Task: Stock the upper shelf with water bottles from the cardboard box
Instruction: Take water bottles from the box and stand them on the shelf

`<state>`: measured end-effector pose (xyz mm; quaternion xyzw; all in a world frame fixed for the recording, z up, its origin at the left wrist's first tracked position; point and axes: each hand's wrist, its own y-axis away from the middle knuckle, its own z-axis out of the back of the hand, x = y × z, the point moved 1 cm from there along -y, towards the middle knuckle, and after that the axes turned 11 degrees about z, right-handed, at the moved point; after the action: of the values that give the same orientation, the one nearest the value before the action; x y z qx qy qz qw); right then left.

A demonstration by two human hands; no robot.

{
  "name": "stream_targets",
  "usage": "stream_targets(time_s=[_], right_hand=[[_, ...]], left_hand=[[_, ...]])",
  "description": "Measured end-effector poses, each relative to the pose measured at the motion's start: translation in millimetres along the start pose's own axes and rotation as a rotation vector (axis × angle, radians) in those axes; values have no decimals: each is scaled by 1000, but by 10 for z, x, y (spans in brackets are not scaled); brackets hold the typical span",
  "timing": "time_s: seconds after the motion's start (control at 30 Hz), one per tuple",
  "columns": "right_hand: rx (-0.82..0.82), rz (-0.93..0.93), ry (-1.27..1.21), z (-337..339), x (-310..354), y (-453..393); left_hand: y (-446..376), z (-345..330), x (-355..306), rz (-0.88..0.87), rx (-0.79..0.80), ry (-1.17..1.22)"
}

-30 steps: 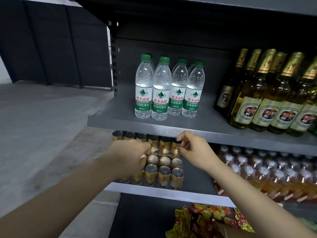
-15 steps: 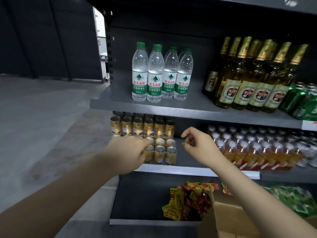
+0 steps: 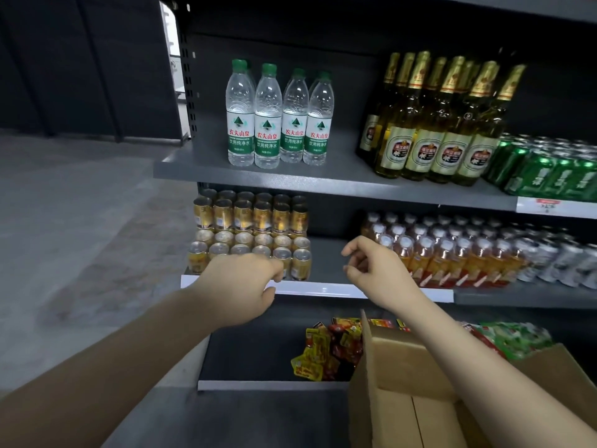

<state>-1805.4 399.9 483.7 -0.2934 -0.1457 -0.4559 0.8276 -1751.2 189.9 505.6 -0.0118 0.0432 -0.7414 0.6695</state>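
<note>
Both hands empty at frame center, left hand (image 3: 239, 286) loosely curled, right hand (image 3: 374, 273) grip half open, holding nothing. Water bottles (image 3: 279, 116) stand upright in a cluster on the upper shelf (image 3: 200, 169), upper center. Cardboard box (image 3: 410, 386) open at lower right.

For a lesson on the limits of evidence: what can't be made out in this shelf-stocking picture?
- Cardboard box contents, head view: the right forearm and the bottom edge hide its inside.
- Water bottles behind the front four: hidden by that row.
- Price tag print: too small and blurred.
- Green cans: cut off by the right edge.
</note>
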Motion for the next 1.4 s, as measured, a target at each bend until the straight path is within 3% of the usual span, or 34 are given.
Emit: stream_targets(time_s=[0.7,1.4], right_hand=[[68,-8,-62,374,29,1323],[52,-112,-140,-241,282,1980]], left_hand=[[1065,-189,-867,46,69,68],[1665,-765,-512,-6,94,135]])
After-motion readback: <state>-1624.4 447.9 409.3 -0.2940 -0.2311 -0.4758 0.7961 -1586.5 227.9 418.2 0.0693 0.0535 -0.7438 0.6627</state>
